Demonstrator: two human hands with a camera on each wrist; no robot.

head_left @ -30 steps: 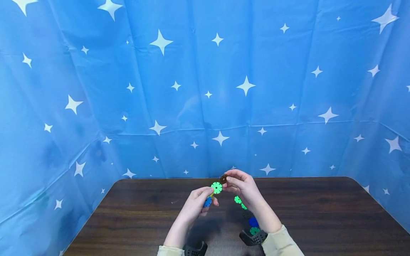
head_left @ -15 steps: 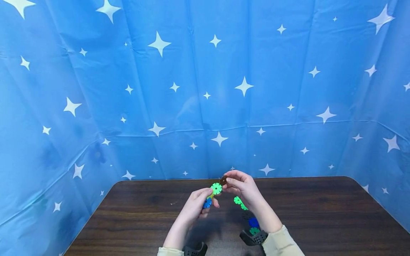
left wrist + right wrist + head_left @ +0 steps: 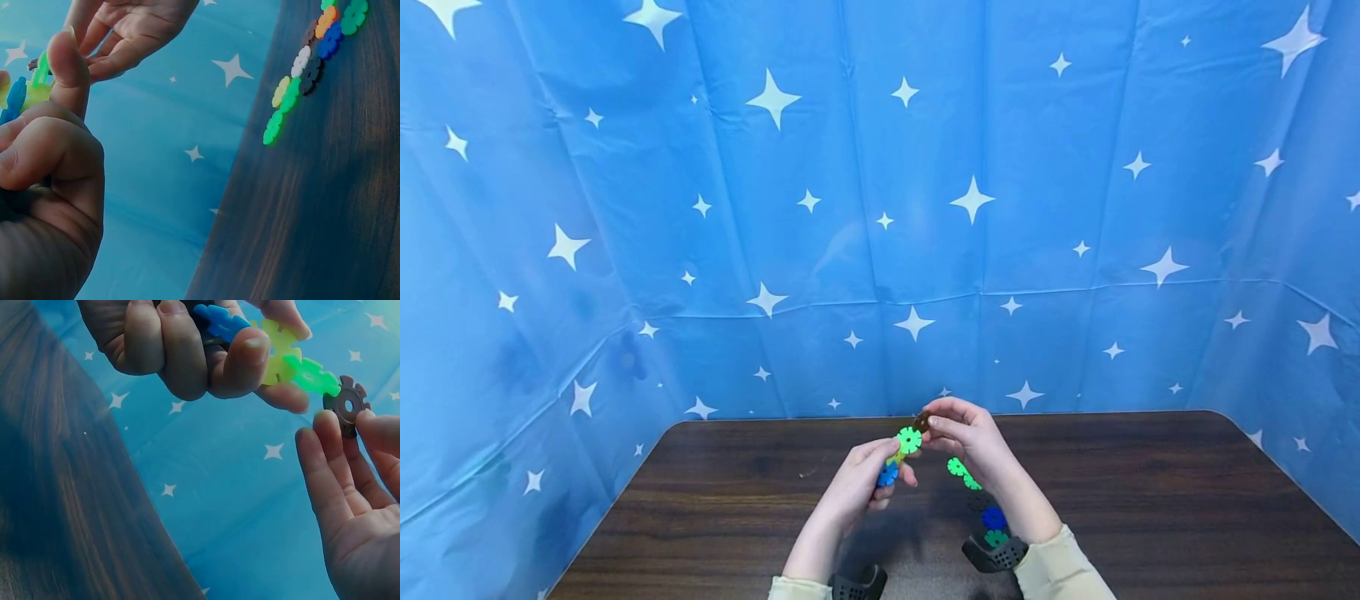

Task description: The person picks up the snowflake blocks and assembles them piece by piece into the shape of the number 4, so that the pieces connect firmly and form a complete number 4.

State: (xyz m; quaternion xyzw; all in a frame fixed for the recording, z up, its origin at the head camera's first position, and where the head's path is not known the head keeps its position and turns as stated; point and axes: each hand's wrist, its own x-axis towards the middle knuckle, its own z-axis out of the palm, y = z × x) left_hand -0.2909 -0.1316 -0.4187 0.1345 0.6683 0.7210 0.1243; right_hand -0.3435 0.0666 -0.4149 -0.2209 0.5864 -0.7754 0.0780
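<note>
1. Brown notched disc is pinched in the right hand, right up against the green disc.
2. Left hand grips the yellow disc, blue disc at its other side.
3. Both hands are up over the bench, angled inward.

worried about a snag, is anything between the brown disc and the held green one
Nothing visible: in the right wrist view, the brown disc in the right hand appears to meet the edge of the green disc, with no finger between them.
</note>
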